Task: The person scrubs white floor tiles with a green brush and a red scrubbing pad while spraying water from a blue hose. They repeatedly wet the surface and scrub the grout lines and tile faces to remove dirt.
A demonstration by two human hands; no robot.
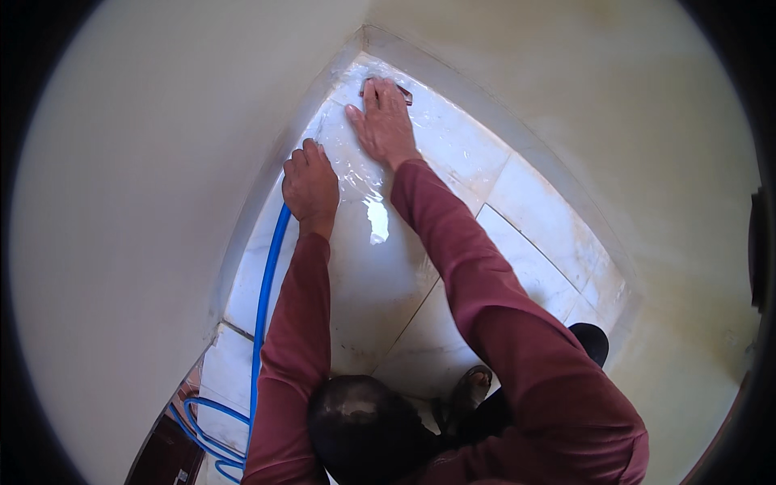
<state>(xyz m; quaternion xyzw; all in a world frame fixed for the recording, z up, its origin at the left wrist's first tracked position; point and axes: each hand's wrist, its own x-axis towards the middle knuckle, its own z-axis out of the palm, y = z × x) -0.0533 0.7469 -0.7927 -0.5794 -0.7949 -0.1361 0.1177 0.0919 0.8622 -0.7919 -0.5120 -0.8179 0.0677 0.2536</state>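
My left hand (310, 182) is closed around the end of a blue hose (272, 259), beside the wall on the left. Water spreads over the pale tiles (453, 149) in front of it. Farther off, near the corner, my right hand (383, 125) reaches down over a small dark-red block (404, 95), perhaps a scrub brush. Its fingers lie across the block and press it to the wet floor, with the thumb held apart. Most of the block is hidden beneath the fingers, so its kind is unclear.
Two cream walls (550, 89) meet at the far corner, with a grey skirting (477, 93) along their foot. Loops of blue hose lie at the lower left beside a dark brown object (166, 449). A sandaled foot (471, 388) is below me on the tiles.
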